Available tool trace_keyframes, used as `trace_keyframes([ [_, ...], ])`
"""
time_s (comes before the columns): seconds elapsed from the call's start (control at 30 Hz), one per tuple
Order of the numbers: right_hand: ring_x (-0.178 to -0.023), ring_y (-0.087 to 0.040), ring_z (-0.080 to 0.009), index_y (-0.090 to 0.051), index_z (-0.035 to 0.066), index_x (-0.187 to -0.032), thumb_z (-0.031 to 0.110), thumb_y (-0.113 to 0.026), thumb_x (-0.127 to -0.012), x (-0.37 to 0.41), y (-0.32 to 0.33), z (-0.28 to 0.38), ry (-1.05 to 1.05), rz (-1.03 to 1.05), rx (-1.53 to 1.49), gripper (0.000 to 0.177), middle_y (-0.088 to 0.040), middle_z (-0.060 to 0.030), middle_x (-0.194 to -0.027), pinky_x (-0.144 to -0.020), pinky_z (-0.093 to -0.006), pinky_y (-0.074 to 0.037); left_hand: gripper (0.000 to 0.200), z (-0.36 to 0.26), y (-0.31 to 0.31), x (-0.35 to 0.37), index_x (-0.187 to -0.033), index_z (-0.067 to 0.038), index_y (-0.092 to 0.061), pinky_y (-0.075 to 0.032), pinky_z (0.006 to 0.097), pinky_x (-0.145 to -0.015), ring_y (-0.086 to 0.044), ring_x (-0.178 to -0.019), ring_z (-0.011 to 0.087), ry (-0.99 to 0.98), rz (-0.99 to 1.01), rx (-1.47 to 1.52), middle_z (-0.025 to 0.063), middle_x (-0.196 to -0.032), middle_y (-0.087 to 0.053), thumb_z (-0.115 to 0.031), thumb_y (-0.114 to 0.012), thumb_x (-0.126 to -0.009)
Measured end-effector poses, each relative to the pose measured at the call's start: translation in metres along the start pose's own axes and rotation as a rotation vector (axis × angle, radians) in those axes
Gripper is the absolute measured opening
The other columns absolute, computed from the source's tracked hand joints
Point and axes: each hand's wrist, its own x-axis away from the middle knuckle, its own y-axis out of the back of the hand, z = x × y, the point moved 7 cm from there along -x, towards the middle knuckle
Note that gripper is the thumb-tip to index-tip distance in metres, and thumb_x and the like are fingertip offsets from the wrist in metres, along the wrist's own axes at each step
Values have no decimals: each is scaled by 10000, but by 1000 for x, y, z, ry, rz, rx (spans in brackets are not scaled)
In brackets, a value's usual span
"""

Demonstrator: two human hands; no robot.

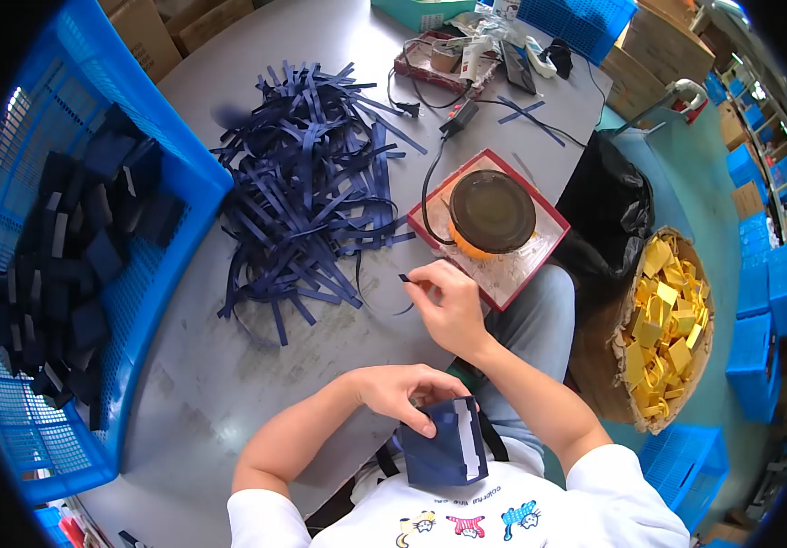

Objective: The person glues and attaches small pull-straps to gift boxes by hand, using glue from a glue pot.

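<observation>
My left hand is closed around a small dark blue box, held close to my shirt. The thumb presses on the box's near face, and a white strip runs along its right side. My right hand pinches the end of a dark blue ribbon strip above the table, between the ribbon pile and the pot. A large heap of dark blue ribbon strips lies on the table ahead. To the right of it, a round orange pot with a dark brown top sits in a red-rimmed tray.
On the left, a blue plastic crate holds many dark blue boxes. A power cord runs to the pot. On the right stand a black bag and a carton of yellow pieces. Clutter lies at the far edge.
</observation>
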Motion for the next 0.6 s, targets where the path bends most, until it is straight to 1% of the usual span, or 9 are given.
trace_keyframes([
  [0.07, -771, -601, -139, -581, -12, -833, 49, -577, -831, 7, 19, 5, 18, -154, -473, 62, -629, -93, -822, -702, -269, -466, 615, 2, 1, -1, -1249, -8, -464, -449, 301, -886, -542, -1019, 151, -13, -15, 38, 86, -1181, -538, -90, -733, -702],
  [0.1, -830, -570, -110, -545, 3, -939, 43, -526, -880, 12, 24, 4, -100, -86, -754, 74, -623, -75, -848, -763, -265, -444, 618, 4, 4, -1, -1247, 1, -463, -443, 302, -894, -538, -1024, 152, -18, -43, 40, 89, -1177, -540, -94, -734, -700],
  [0.2, -831, -586, -163, -454, 28, -1109, 69, -475, -922, 22, 58, 8, -116, 37, -1117, 192, -621, -107, -816, -818, -295, -437, 619, 4, 7, -2, -1243, 17, -461, -433, 305, -907, -528, -1035, 154, -26, -66, 53, 95, -1173, -540, -101, -733, -699],
  [0.3, -794, -593, -184, -386, 12, -1206, 84, -498, -915, 28, 100, 14, -164, -13, -1140, 320, -629, -126, -799, -783, -308, -456, 597, 5, 9, -4, -1237, 12, -469, -432, 305, -905, -524, -1039, 156, -36, -67, 43, 91, -1170, -540, -92, -720, -706],
  [0.37, -720, -595, -178, -433, 9, -1179, 79, -500, -913, 33, 120, 1, -335, -51, -1155, 283, -635, -128, -807, -718, -307, -478, 578, 3, 12, -5, -1226, 3, -485, -436, 303, -901, -527, -1037, 159, -34, -113, 7, 82, -1168, -542, -84, -717, -703],
  [0.4, -598, -565, -142, -522, 0, -1070, 90, -519, -906, 34, 127, -8, -414, -63, -1206, 187, -638, -122, -780, -577, -255, -470, 563, 2, 12, -5, -1215, -3, -499, -438, 305, -904, -529, -1038, 164, -41, -133, -6, 80, -1171, -542, -65, -711, -697],
  [0.47, -468, -480, -79, -567, 11, -951, 108, -533, -905, 32, 139, -33, -545, 18, -1032, 113, -618, -91, -710, -422, -188, -375, 567, 3, 14, -5, -1214, -1, -500, -435, 308, -911, -528, -1044, 167, -28, -142, -13, 83, -1178, -539, -53, -711, -691],
  [0.5, -436, -402, -36, -586, 18, -857, 113, -563, -887, 26, 145, -40, -552, -3, -915, 103, -574, -40, -644, -376, -159, -273, 570, 4, 16, -5, -1213, 1, -501, -431, 311, -918, -526, -1049, 169, -16, -157, -24, 87, -1185, -535, -42, -712, -685],
  [0.6, -450, -345, -9, -604, 19, -808, 131, -633, -837, 7, 163, -68, -533, -132, -642, 119, -497, 33, -608, -398, -161, -223, 582, 6, 19, -6, -1216, 2, -500, -423, 311, -931, -521, -1062, 173, -48, -177, 18, 90, -1198, -526, -24, -713, -675],
])
